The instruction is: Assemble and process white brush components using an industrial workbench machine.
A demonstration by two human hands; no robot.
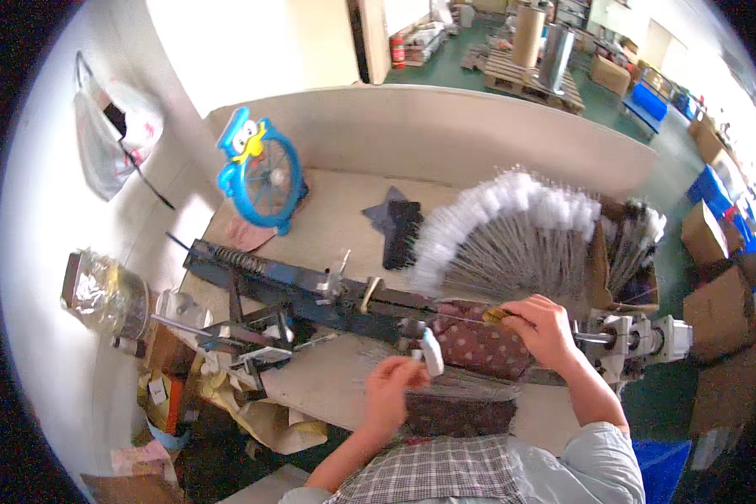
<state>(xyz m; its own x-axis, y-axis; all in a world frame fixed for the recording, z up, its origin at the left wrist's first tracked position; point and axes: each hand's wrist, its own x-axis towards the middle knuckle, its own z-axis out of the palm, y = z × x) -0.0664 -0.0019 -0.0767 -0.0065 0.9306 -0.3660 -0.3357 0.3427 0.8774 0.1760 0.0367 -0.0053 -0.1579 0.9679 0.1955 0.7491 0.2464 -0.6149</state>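
My right hand [544,331] is closed in a pinch around a small yellow piece [494,316]. A thin wire [462,317] runs left from it toward the long dark metal machine [302,296]. My left hand [389,388] is blurred, its fingers curled together beside a white bristle brush head [432,351]; what they hold, if anything, is hidden. Below both hands, thin wire rods [470,385] lie across my lap over dark cloth. A spotted maroon cloth [479,343] covers the bench edge between the hands.
Many finished-looking white brushes [512,218] fan out behind the cloth, beside a cardboard box [622,269] of more brushes. A blue duck-shaped fan [265,176] stands at the back left. The machine's motor end [655,338] extends right. A low board [445,113] walls the bench's far side.
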